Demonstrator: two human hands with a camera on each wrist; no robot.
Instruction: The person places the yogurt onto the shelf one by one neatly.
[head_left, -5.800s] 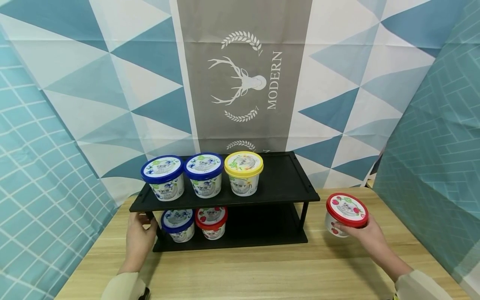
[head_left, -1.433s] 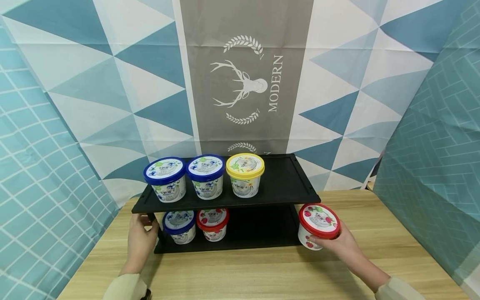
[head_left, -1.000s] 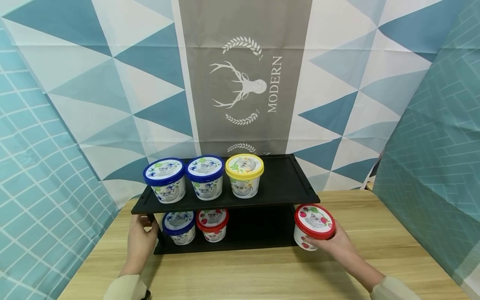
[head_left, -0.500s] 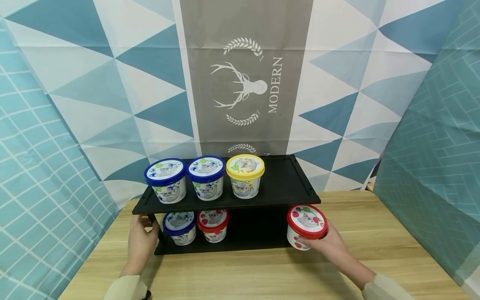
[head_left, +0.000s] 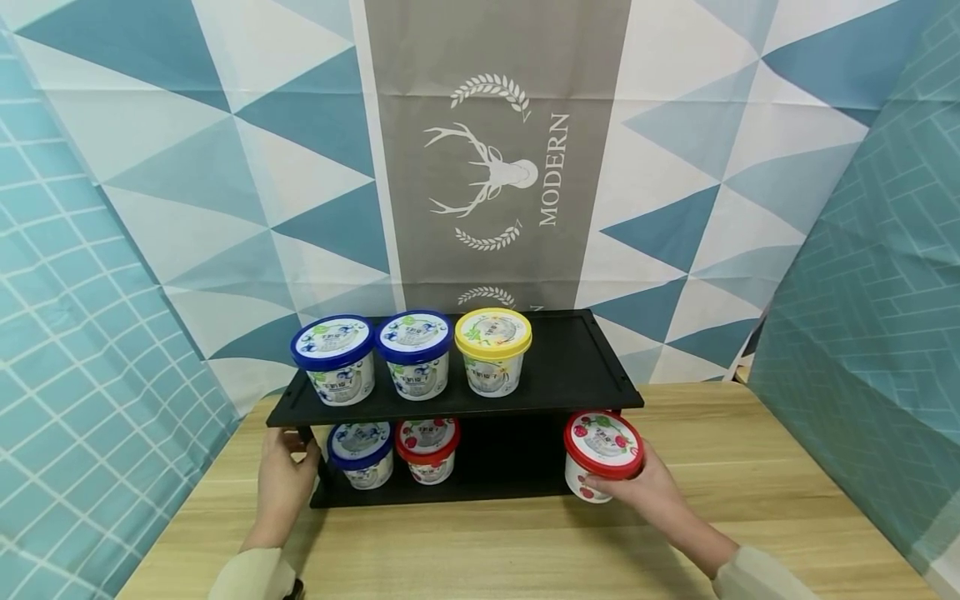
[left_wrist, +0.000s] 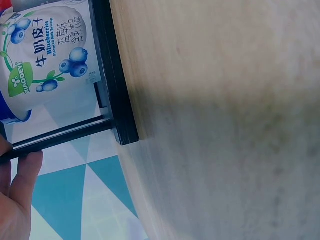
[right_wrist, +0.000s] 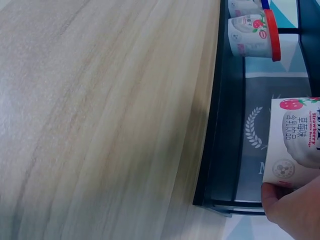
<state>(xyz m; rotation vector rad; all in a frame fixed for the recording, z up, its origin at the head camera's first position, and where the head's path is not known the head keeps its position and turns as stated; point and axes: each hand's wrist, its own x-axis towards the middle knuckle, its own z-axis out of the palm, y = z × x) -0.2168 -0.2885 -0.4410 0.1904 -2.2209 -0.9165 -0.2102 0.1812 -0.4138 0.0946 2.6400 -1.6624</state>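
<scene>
My right hand [head_left: 637, 483] grips a white tub with a red lid [head_left: 603, 443] by its side, in front of the right end of the black two-tier rack [head_left: 577, 358]. Strawberry print shows on this tub [right_wrist: 295, 140] in the right wrist view, with the rack's lower tier behind it. At the rack's left end, my left hand [head_left: 285, 477] pinches the upright post [left_wrist: 65, 135] between thumb and fingers. On the lower tier stand a blue-lidded tub [head_left: 362, 454] and another red-lidded tub [head_left: 427, 450], side by side at the left.
Two blue-lidded tubs [head_left: 333, 358] and a yellow-lidded tub [head_left: 492, 352] stand on the upper tier, left to middle. The upper tier overhangs the lower one. Wooden table [head_left: 450, 550] stretches in front; a patterned cloth [head_left: 315, 167] hangs behind.
My right hand has carried the red-lidded tub leftward, from beside the rack to in front of its right end. My left hand stays at the post.
</scene>
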